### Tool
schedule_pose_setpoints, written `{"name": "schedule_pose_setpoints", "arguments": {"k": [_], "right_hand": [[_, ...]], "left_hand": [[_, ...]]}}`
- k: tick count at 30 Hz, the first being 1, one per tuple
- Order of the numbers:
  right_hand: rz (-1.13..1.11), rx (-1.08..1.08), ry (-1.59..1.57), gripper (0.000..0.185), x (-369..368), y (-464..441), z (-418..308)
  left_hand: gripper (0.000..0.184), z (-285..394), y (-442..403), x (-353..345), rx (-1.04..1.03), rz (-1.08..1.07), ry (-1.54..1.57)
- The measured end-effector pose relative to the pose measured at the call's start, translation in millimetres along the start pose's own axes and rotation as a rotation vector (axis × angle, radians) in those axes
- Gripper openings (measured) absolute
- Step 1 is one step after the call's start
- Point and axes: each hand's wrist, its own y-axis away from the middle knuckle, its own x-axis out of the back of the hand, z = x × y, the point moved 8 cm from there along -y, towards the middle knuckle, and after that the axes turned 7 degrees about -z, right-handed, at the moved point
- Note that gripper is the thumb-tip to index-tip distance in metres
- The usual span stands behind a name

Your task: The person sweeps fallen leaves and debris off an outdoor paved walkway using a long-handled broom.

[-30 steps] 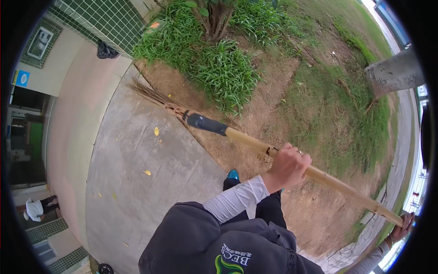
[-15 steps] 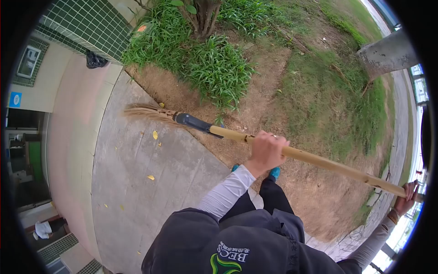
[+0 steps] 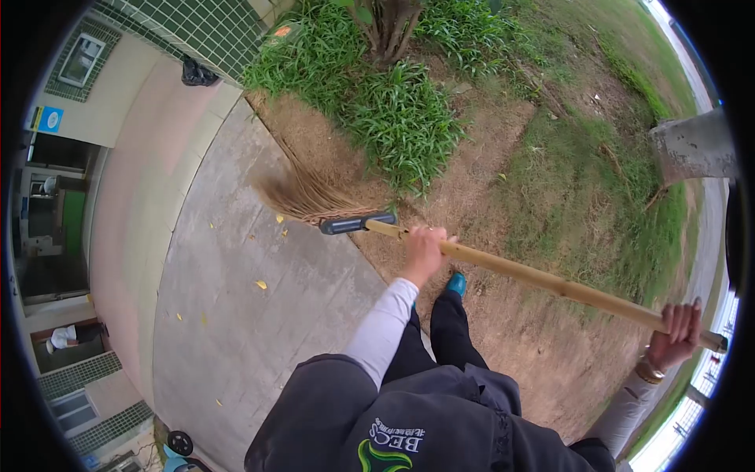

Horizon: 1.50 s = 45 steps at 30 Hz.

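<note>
A long-handled broom [image 3: 543, 280] slants across my front. Its straw bristles [image 3: 307, 193] are fanned out and blurred at the tips, over the edge between the concrete and the bare soil. My left hand [image 3: 425, 253] is wrapped round the bamboo pole close to the black broom head fitting [image 3: 358, 223]. Farther up, my right hand [image 3: 675, 337] grips the pole near its top end. A few yellow leaves [image 3: 281, 219] lie close to the bristles, and another yellow leaf [image 3: 260, 285] is on the concrete to the left of my left hand.
Leafy green plants [image 3: 405, 122] grow round a tree trunk [image 3: 389, 31] ahead. A grey post [image 3: 694, 145] stands on the right. To the left are a black bag [image 3: 198, 72] by the tiled wall and a person [image 3: 72, 337] near a doorway. A wheeled blue object [image 3: 181, 456] shows at lower left.
The broom head has turned, so its bristles now angle up and look wider. Both hands, still gripping the pole, appear farther left. The view has shifted and one shoe has moved.
</note>
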Motion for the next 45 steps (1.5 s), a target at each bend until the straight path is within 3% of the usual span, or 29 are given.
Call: {"name": "schedule_pose_setpoints", "arguments": {"k": [2, 3, 5, 7, 10, 12, 14, 16, 19, 22, 24, 26, 29, 34, 36, 38, 40, 41, 43, 45], "right_hand": [[0.205, 0.036, -0.08, 0.017, 88, 6, -79], [0.204, 0.016, -0.151, 0.02, 118, 8, -118], [0.267, 0.046, -0.152, 0.022, 162, 12, -188], [0.364, 0.07, -0.123, 0.018, 197, 11, -232], [0.443, 0.068, -0.066, 0.014, 184, -11, -208], [0.16, 0.082, -0.16, 0.011, 137, -34, -152], [0.155, 0.078, -0.112, 0.011, 81, -46, -74], [-0.037, -0.002, 0.011, 0.013, 3, -52, 0], [-0.117, -0.083, 0.026, 0.014, -28, -65, 9], [-0.018, -0.137, -0.033, 0.016, 84, -67, -81], [0.126, -0.133, 0.037, 0.018, 158, -53, -166], [0.518, -0.161, 0.172, 0.015, 191, -33, -225], [0.679, -0.041, 0.303, 0.016, 200, -22, -276], [0.674, -0.004, 0.271, 0.029, 201, -13, -246], [0.518, 0.026, 0.151, 0.027, 194, -9, -203], [0.588, 0.03, 0.217, 0.026, 198, -3, -155], [0.7, 0.057, 0.189, 0.026, 137, 7, -88], [0.686, 0.068, 0.181, 0.026, 146, 4, -87], [0.662, -0.152, 0.45, 0.026, 188, 16, -101], [0.381, -0.145, 1.178, 0.02, 276, 30, -172]], "left_hand": [[0.028, 86, -2, 15, -0.051, -0.09, 0.043], [0.027, 120, -7, 17, -0.075, -0.172, 0.085], [0.022, 181, -11, 34, -0.317, -0.053, 0.186], [0.02, 206, -28, 47, -0.351, -0.017, 0.194], [0.017, 192, -56, 50, -0.305, -0.036, 0.135], [0.017, 151, -78, 55, -0.288, 0.058, 0.072], [0.02, 86, -90, 49, -0.19, 0.149, 0.006], [0.022, 14, -84, 21, -0.056, 0.109, 0.017], [0.022, 9, -40, -17, 0.052, -0.037, 0.056], [0.02, 89, -12, -13, 0.064, -0.102, 0.047], [0.02, 152, -5, -19, -0.101, -0.17, 0.173], [0.018, 212, 0, -17, -0.247, -0.337, 0.167], [0.016, 257, -2, -5, -0.351, -0.378, 0.159], [0.012, 254, -37, 0, -0.488, -0.414, -0.141], [0.009, 223, -57, -13, -0.392, -0.455, -0.119], [0.009, 168, -69, -36, -0.167, -0.231, -0.034], [0.014, 116, -70, -70, -0.015, -0.353, 0.102], [0.022, 105, -62, -95, -0.015, -0.463, 0.101], [0.031, 114, -35, -115, -0.037, -0.625, 0.125], [0.027, 153, -15, -112, -0.091, -0.739, 0.178]]}}
